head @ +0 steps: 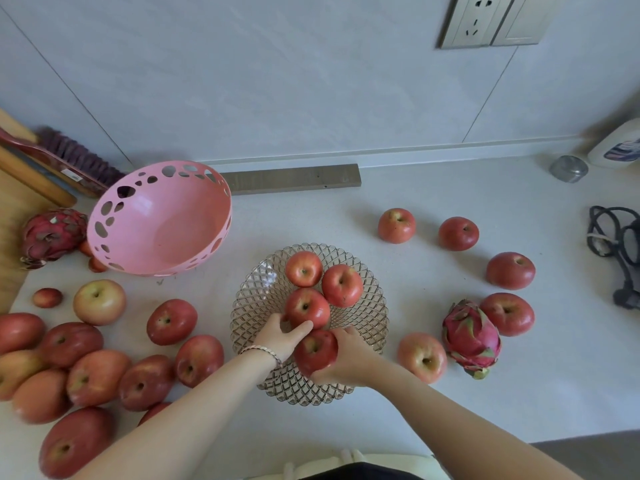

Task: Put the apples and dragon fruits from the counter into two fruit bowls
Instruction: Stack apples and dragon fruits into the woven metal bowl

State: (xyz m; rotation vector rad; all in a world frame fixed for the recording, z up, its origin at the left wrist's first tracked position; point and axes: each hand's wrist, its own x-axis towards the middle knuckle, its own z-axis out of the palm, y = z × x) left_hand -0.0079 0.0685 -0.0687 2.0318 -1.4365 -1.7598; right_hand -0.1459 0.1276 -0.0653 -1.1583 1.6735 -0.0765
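Head view. Clear faceted glass bowl [308, 386] at table [433, 403] centre holds three red apples. Right hand [349, 358] has its fingers wrapped around a fourth apple [316, 351] over the bowl's near side. Left hand [280, 336] rests fingers curled against the nearest bowl apple [306, 308]; grip cannot be told. Pink perforated bowl [159, 220] sits tilted, back left. Loose apples lie left and right. Dragon fruits: one right [471, 337], one far left [52, 235].
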